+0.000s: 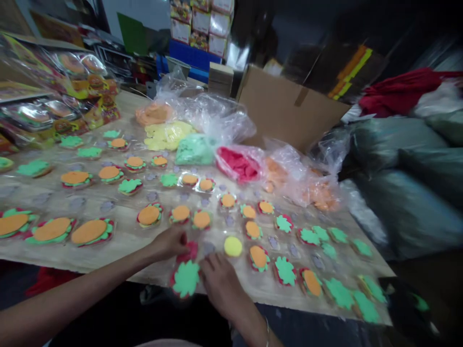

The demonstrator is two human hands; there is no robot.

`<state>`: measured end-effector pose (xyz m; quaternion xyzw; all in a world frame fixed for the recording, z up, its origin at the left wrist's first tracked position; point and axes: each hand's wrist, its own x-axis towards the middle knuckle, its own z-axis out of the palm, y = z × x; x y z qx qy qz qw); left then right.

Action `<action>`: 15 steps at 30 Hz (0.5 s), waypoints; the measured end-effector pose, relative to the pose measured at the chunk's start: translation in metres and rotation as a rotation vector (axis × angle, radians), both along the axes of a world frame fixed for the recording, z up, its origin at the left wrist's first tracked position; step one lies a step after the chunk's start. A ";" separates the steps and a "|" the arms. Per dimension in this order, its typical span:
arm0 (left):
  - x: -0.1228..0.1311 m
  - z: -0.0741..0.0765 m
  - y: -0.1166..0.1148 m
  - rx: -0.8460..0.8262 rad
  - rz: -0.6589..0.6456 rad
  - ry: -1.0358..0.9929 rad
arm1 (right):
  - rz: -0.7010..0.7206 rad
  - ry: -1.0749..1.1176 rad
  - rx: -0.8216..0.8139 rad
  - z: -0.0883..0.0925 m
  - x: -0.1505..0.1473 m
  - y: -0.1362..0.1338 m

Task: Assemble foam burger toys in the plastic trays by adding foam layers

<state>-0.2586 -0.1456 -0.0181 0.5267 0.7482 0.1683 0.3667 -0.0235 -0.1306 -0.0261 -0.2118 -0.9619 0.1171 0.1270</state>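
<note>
Table [119, 241]: pale wood board, set with rows of foam burger stacks. All places below are given from the yellow disc [233, 246] near the front edge.

Hands, 2.
- Left hand [170, 242]: just left of the disc, fingers bent down onto a red piece [190, 250]; whether they pinch it or only press it cannot be told.
- Right hand [219, 282]: just below the disc, fingers together and curled down toward the table, fingertips beside a green leaf piece [185, 278], which lies below-left of the disc at the table's front edge, over a red layer.

Stacks topped orange: about 20 counted, blur makes this inexact. Three large ones [54, 230] lie far left of the disc; one [258, 257] lies just right of it.

Stacks topped green: about 18, most to the right of the disc, e.g. [285, 270].

Yellow discs on the table: 1.

Bags of loose foam, clear plastic, behind the disc: 1 orange [154, 113], 1 yellow [167, 135], 1 green [195, 149], 1 red [238, 165], and 2 pale orange [307, 185] to the upper right.

Cardboard box [285, 108]: 1, far behind the disc.

Packaged toy sets [54, 106]: a pile, far upper left; count not readable.
</note>
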 end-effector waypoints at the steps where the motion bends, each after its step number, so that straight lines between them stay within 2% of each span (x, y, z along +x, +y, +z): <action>1: 0.001 0.002 -0.002 0.011 -0.019 0.026 | -0.001 -0.002 0.002 -0.001 0.002 -0.001; 5: 0.009 0.010 -0.012 0.056 -0.067 0.077 | 0.006 0.019 -0.011 -0.004 0.009 -0.004; 9: 0.018 0.008 -0.023 0.142 -0.049 0.006 | 0.036 0.074 -0.030 -0.001 0.014 -0.005; 12: 0.015 0.006 -0.032 0.208 0.037 -0.079 | 0.032 0.087 -0.030 0.000 0.013 -0.005; 15: 0.004 0.013 -0.040 0.293 0.257 -0.393 | -0.012 0.078 -0.025 -0.002 0.006 -0.004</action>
